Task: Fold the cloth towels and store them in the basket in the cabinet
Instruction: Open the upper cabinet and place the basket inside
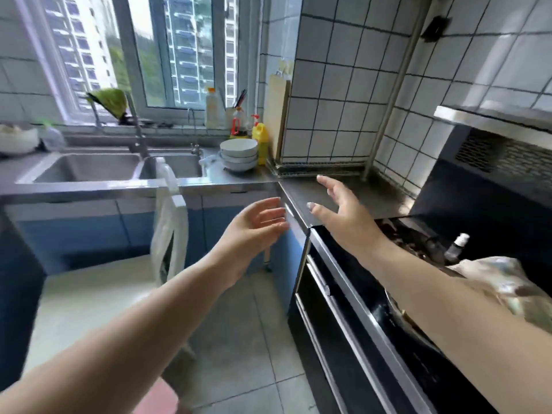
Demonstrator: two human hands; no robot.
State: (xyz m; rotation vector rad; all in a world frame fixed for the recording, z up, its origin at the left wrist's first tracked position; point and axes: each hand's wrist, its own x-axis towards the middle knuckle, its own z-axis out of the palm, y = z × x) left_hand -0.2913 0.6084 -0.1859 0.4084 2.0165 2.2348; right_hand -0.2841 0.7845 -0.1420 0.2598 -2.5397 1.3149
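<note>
Over the steel counter [301,192], left hand [257,222] and right hand [343,210] spread empty, apart

bright daylight thru the window [179,52], bit blown out. glare on the steel sink [89,168] rim & stove [343,264] trim. wide-angle bends the edges; my forearms & left side look soft/blurry.

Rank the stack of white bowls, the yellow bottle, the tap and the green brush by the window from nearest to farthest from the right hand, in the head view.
From the right hand:
1. Stack of white bowls, on the counter to its left.
2. Yellow bottle, just behind the bowls; close to call with them.
3. Tap, over the sink.
4. Green brush, far left at the window.
</note>
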